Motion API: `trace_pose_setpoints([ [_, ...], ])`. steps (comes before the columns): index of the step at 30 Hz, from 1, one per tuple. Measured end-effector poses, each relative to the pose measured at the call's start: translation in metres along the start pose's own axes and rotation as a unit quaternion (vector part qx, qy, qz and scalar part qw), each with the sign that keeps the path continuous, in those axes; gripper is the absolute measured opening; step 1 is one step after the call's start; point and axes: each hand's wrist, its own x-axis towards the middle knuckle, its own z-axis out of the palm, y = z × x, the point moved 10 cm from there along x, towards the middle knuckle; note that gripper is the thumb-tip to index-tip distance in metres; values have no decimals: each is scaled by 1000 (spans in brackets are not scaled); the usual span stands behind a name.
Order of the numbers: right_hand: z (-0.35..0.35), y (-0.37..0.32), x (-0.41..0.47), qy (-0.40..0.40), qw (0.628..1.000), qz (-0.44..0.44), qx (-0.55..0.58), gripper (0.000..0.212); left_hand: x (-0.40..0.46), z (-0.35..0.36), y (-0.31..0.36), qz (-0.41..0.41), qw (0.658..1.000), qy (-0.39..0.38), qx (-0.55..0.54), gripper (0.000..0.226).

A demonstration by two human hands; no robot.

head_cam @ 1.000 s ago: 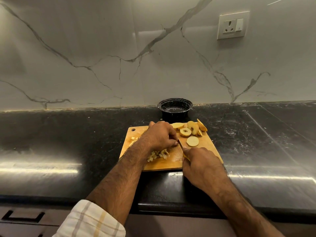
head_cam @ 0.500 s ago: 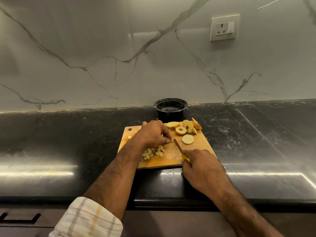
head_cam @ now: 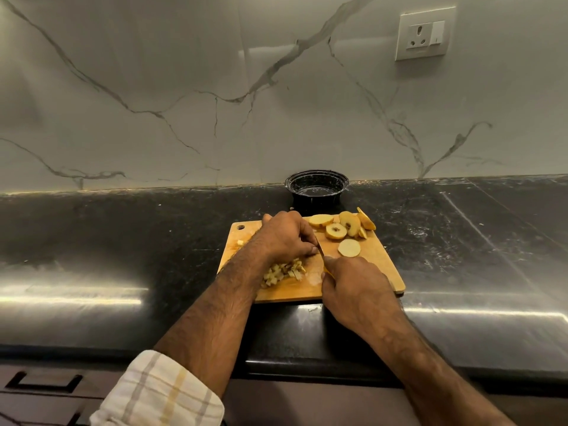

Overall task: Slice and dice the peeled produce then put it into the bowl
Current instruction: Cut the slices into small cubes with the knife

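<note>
A wooden cutting board (head_cam: pixel 378 269) lies on the black counter. My left hand (head_cam: pixel 285 236) is curled over a piece of produce at the board's middle, and the piece itself is hidden under the fingers. My right hand (head_cam: pixel 356 287) grips a yellow-handled knife (head_cam: pixel 321 252) whose blade stands right beside my left fingertips. A heap of diced pieces (head_cam: pixel 284 273) sits below my left hand. Several round peeled slices (head_cam: pixel 341 229) lie at the board's far right, one slice (head_cam: pixel 349 248) apart from them. A black bowl (head_cam: pixel 316 189) stands behind the board.
The black stone counter (head_cam: pixel 123 241) stretches left and right of the board. A marble-patterned wall with a white socket (head_cam: pixel 424 33) rises behind. Drawer fronts with a dark handle (head_cam: pixel 43 381) lie below the counter's front edge. One small diced bit (head_cam: pixel 240 242) rests near the board's left edge.
The knife blade has come back up against my left fingertips after lying angled away half a second ago. My left hand stays over the produce.
</note>
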Motion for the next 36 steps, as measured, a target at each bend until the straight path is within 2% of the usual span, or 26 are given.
trace_pose_setpoints([
  [5,3,4,-10,-44,999,7,-11,25,-1,-1,0,-19,1000,3,17,5],
  [9,-5,11,-26,-48,999,0,-5,33,-4,-2,2,-14,1000,8,14,6],
  [14,-26,27,-28,53,995,-10,83,38,-7,0,1,-4,1000,-3,-14,4],
  [17,-20,37,-22,57,989,10,132,42,-8,4,3,10,999,-22,-47,4],
  [20,-8,51,-16,46,967,49,244,39,-9,5,3,26,997,-32,-65,5],
  [24,8,56,-13,31,951,61,300,33,-10,-1,5,32,998,-1,-46,5],
  [26,12,61,-13,41,913,81,398,27,-11,-8,7,41,997,32,-57,8],
  [30,26,74,-13,1,756,167,633,18,-14,-19,12,70,992,76,-66,38],
  [33,30,71,-12,-52,676,179,713,26,-16,-20,22,102,989,95,-48,47],
  [36,33,68,-11,-78,621,186,758,38,-18,-21,29,124,985,120,-20,47],
])
